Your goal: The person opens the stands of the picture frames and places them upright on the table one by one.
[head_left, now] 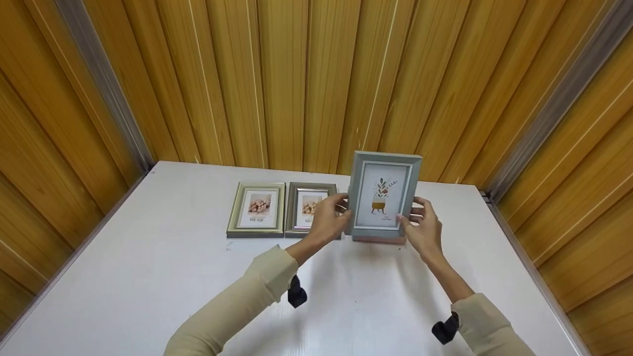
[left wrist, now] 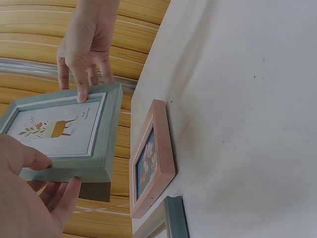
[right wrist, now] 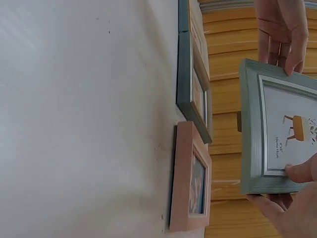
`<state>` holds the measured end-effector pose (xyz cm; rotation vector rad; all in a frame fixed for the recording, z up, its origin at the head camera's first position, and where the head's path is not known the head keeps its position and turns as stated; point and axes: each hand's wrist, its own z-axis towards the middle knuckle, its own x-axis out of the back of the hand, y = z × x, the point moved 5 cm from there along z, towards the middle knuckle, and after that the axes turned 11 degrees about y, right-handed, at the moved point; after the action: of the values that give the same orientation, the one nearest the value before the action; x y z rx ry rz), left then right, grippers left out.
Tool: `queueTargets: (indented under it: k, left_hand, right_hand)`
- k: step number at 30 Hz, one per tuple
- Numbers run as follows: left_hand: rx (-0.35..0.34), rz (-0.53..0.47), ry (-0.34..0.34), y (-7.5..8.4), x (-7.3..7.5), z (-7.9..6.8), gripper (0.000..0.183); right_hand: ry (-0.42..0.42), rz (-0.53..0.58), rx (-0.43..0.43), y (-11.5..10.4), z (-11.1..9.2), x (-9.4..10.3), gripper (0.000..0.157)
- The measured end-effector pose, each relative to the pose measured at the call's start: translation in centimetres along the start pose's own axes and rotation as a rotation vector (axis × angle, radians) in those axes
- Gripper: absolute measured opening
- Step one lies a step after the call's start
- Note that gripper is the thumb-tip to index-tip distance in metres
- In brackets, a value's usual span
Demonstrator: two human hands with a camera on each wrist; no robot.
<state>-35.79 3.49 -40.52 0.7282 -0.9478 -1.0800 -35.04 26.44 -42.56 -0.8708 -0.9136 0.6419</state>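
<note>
Both hands hold a grey-green picture frame (head_left: 351, 198) above the table, its plant-in-a-pot picture facing the head camera. My left hand (head_left: 329, 217) grips its left edge, with the thumb at the front. On the opposite side my right hand (head_left: 424, 228) grips the lower right edge, thumb pressed near the picture's corner. Beneath it lies a pink picture frame (right wrist: 184, 181), mostly hidden in the head view. Left of that, a brownish-grey picture frame (head_left: 294, 217) lies partly behind the left hand, beside a pale gold picture frame (head_left: 281, 207).
The frames lie along the back of a white table (head_left: 163, 267). Yellow wood-patterned panels (head_left: 282, 89) rise behind and at both sides, with grey metal posts (head_left: 106, 84) in the corners. A dark strap-like device (head_left: 296, 292) hangs at each sleeve cuff.
</note>
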Motion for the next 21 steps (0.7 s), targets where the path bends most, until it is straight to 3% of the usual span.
queueTargets:
  k: [9,13,17,21]
  left_hand:
    - [0.071,-0.083,-0.136,1.4,-7.5,2.1,0.054]
    - [0.228,-0.065,-0.178,1.5,-10.5,1.8,0.065]
    - [0.391,-0.056,-0.177,2.0,-12.7,1.3,0.074]
    - [0.487,-0.11,-0.192,1.9,-14.5,0.8,0.078]
  right_hand:
    - [0.202,-0.058,-0.024,3.0,3.0,4.1,0.054]
    - [0.289,-0.06,-0.018,4.6,3.4,5.1,0.053]
    - [0.34,-0.066,-0.028,6.1,3.4,5.9,0.053]
    - [0.363,-0.085,-0.052,7.6,3.4,6.5,0.054]
